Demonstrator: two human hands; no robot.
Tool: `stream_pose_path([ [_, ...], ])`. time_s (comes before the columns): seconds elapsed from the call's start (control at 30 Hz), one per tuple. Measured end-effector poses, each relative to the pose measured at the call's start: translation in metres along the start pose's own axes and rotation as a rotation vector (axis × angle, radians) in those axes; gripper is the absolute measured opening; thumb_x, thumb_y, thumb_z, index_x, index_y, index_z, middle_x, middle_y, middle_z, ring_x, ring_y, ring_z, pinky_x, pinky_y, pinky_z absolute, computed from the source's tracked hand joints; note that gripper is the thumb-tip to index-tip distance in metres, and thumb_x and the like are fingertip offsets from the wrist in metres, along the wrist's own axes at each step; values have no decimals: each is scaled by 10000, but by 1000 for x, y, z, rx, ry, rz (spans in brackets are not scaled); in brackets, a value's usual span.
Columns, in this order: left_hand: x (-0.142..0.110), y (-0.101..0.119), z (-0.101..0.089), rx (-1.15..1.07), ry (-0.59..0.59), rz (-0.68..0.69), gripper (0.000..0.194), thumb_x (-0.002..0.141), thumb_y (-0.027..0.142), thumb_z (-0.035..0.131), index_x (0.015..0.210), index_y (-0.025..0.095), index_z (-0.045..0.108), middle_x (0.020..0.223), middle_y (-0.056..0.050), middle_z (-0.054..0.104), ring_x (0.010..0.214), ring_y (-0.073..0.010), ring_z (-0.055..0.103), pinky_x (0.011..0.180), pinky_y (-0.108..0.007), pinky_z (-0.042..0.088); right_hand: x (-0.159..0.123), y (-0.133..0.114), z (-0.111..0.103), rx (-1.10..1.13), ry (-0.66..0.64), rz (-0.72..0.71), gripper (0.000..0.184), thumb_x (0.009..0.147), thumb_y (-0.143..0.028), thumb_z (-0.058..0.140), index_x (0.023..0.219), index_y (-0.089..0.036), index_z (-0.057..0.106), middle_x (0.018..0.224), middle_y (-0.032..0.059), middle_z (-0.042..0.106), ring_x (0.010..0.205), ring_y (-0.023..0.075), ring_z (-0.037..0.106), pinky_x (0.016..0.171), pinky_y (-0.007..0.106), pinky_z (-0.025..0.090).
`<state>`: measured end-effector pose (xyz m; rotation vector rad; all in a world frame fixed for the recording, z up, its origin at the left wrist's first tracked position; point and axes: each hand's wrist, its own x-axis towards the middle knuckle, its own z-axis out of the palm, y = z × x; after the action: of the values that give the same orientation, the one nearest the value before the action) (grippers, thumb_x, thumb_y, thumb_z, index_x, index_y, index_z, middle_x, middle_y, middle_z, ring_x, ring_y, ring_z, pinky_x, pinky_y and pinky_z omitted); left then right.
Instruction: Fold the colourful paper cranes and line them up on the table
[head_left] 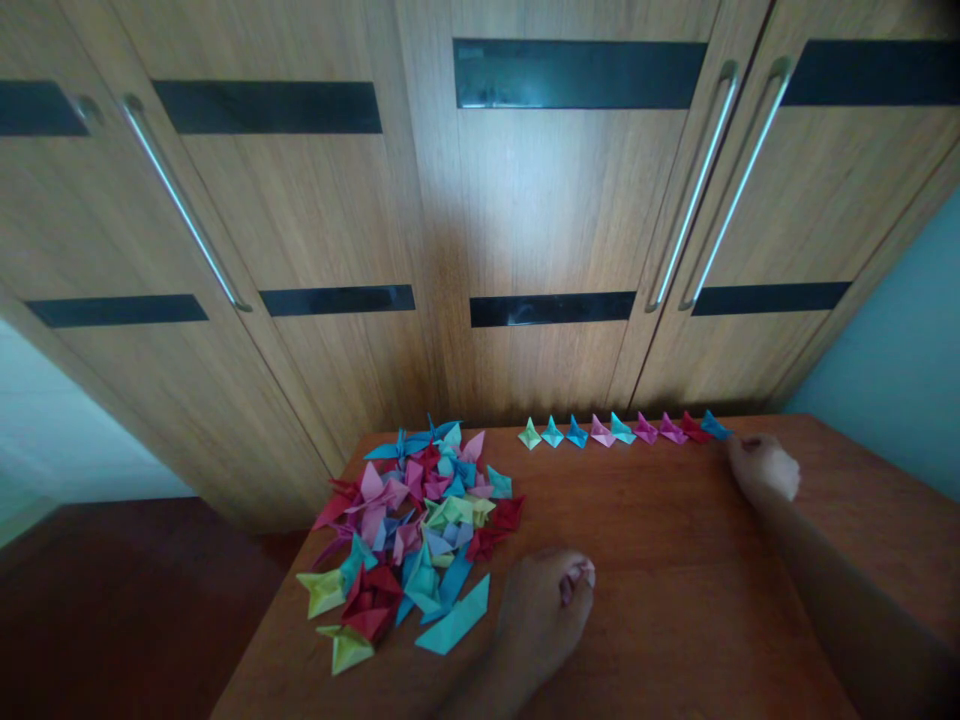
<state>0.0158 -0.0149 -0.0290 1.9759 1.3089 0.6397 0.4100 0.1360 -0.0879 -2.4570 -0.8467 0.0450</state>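
Note:
Along the back edge of the table runs a row of several small origami boats, with a yellow-green origami boat (529, 434) at its left end. A blue origami boat (715, 426) forms the right end. My right hand (763, 468) is closed, its fingertips pinched at the side of that blue boat, beside a red origami boat (695, 428). Nearer to me, my left hand (544, 608) rests curled into a loose fist above the table, with nothing visible in it. To its left lies a heap of folded paper (409, 505) in many colours, with a turquoise strip-like piece (454, 617) closest to the hand.
The brown wooden table (660, 590) stands against a wooden wardrobe (547, 200) with long metal handles (694, 190) and dark panels. A pale blue wall (892, 330) is at the right. Dark reddish floor (127, 600) shows past the table's left edge.

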Motion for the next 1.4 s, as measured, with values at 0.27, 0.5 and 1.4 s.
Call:
stream_pose_path([
  [0.27,0,-2,0,5,17,20,273,879,293,399,827,204,651,764,-6,664,676,-132,568,616,-212,373,5,3,2,8,-17,-15,417,791,-434,475,1107,-199,613,1043,168,645,925,307,595,660,335,394],
  [0.5,0,-5,2,-5,33,41,225,859,257,424,831,214,644,766,5,664,680,-131,574,612,-208,372,2,3,-1,7,-53,-72,425,789,-413,475,1126,-196,618,1029,174,642,934,322,586,686,351,413],
  [1.4,-17,-7,-14,-12,155,154,268,807,128,432,922,204,662,869,-19,684,728,-133,606,675,-220,466,-181,-30,-23,50,-246,-559,218,827,-350,475,945,-275,642,808,16,697,732,193,642,536,218,362],
])
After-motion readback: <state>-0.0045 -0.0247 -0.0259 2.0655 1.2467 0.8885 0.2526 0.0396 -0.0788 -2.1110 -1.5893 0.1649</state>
